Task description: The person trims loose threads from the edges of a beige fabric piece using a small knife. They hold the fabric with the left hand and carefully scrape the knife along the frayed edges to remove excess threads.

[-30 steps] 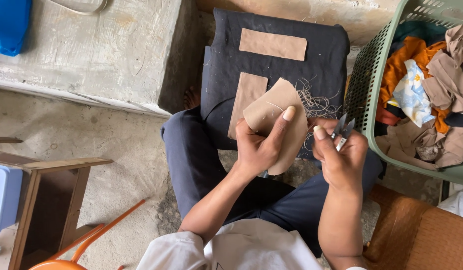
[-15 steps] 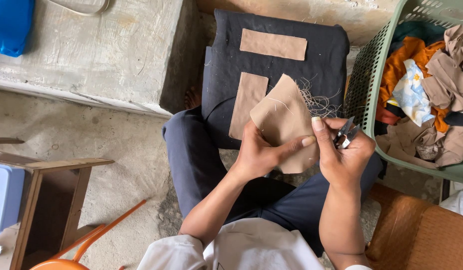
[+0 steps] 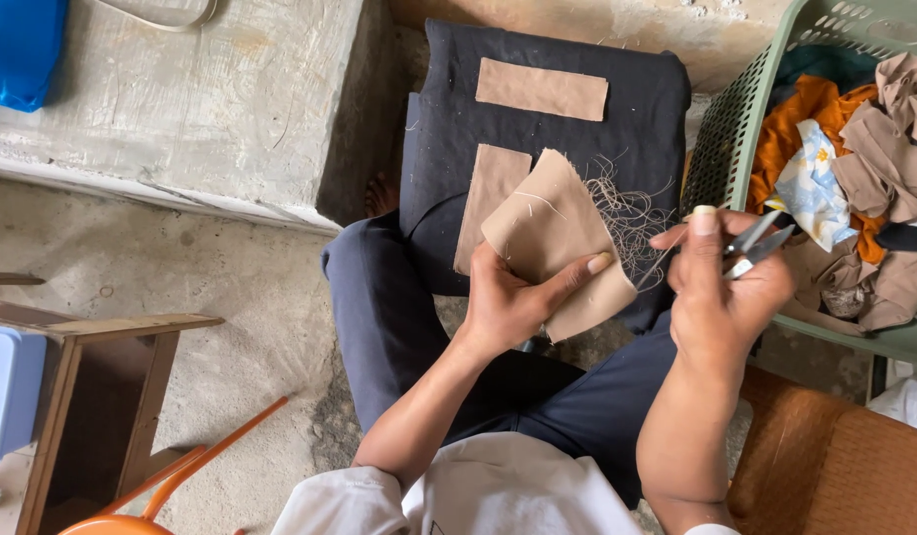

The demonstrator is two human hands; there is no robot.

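Fingers (image 3: 597,266) of the left hand (image 3: 508,302) pinch a tan fabric piece (image 3: 553,238), long axis running 11 to 5 o'clock. The right hand (image 3: 721,287), at 3 o'clock of it, is closed on small snips (image 3: 761,246), nearer the frayed threads (image 3: 632,213). Dark cloth (image 3: 637,109) covers the lap; a green basket (image 3: 721,149) stands at 2 o'clock on concrete floor (image 3: 231,267).

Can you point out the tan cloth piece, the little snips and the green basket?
tan cloth piece (image 3: 553,233), head view, middle of its face.
thread snips (image 3: 759,243), head view, metal blades.
green basket (image 3: 724,149), head view, latticed side wall.
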